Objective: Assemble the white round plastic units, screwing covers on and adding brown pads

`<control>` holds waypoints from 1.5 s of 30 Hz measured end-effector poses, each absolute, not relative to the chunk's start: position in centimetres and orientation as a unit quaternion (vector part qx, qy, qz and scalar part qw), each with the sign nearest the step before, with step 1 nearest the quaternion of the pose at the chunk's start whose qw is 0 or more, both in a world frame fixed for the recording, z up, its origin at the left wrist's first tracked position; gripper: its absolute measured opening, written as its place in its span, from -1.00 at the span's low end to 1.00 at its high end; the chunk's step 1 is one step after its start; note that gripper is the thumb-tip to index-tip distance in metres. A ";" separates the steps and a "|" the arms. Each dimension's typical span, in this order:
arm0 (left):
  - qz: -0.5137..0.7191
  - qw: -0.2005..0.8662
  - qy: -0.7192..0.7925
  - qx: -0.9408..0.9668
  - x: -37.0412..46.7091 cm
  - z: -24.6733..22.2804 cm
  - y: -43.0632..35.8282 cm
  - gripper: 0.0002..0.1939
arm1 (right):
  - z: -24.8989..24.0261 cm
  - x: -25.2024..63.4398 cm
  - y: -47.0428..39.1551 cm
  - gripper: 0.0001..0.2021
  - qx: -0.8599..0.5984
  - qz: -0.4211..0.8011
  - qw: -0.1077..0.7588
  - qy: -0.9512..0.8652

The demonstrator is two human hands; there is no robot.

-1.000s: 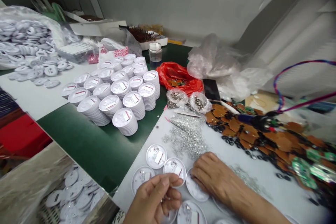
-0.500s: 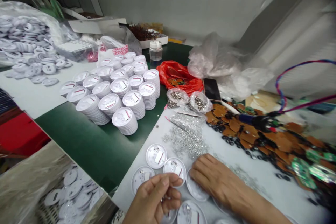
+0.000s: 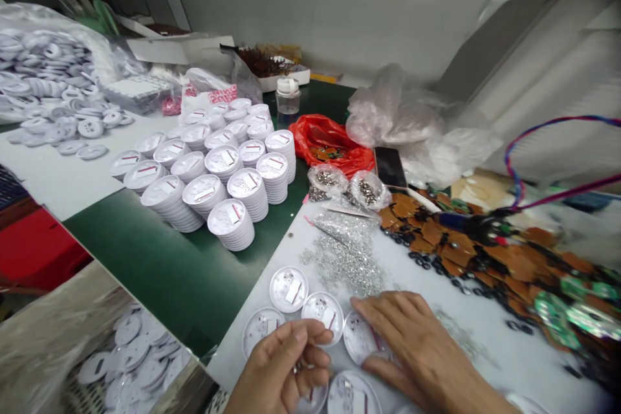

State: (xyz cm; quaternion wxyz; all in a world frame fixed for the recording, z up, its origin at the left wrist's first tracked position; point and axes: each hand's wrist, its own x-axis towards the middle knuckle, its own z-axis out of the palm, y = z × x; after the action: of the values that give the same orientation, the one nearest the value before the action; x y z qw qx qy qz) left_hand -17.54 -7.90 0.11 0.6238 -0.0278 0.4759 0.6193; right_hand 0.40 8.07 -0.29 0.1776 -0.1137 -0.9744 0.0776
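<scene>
My left hand [image 3: 286,369] is curled over the lower white round cases, with small metal pieces between its bent fingers. To its right, my right hand [image 3: 407,343] has its thumb and fingers spread above a round case [image 3: 358,337], partly covering it; nothing shows in its grasp. Just beyond the left fingertips lies another white case [image 3: 323,317] with a small label inside, touching a further case [image 3: 288,288]. Small shiny metal parts [image 3: 344,255] are heaped beyond the hands.
Stacks of white cases [image 3: 230,223] stand on the green surface at left centre. Behind the metal parts are small bags of metal pieces [image 3: 369,189] and a red bag [image 3: 332,142]. Brown pieces [image 3: 456,246] and a dark-handled tool [image 3: 466,223] lie on the right.
My right hand has opened, its thumb now apart from its fingers, and it has shifted slightly right, uncovering more of the case. My left hand has barely moved.
</scene>
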 end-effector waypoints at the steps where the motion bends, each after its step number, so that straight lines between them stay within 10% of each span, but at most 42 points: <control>1: 0.619 0.624 0.475 -0.030 -17.5 0.1 -7.9 -0.64 | -0.2 0.4 7.9 -0.53 -0.115 0.080 0.173 -0.975; 13: 0.622 0.645 0.443 -0.041 -17.0 0.2 -7.8 -0.71 | -0.7 0.0 7.3 -0.67 -0.153 0.049 0.209 -0.965; 22: 0.639 0.656 0.393 -0.087 -16.6 -0.6 -8.0 -0.67 | 0.1 1.7 7.9 -0.31 -0.124 0.106 0.132 -0.978; 34: 0.635 0.713 0.268 -0.126 -13.6 -1.2 -6.5 -0.47 | 1.9 2.0 6.3 -0.82 -0.141 0.085 0.245 -0.955; 45: 0.599 0.730 0.325 -0.049 -10.8 -0.3 -5.2 -0.42 | 0.8 4.0 3.7 -0.86 -0.242 0.175 0.246 -0.922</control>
State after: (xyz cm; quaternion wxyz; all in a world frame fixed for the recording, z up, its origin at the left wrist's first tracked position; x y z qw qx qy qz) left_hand -10.83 -5.18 -0.30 0.7300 -0.0488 0.3247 0.5994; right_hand 3.99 3.71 0.79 0.2460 -0.2421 -0.9221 0.1748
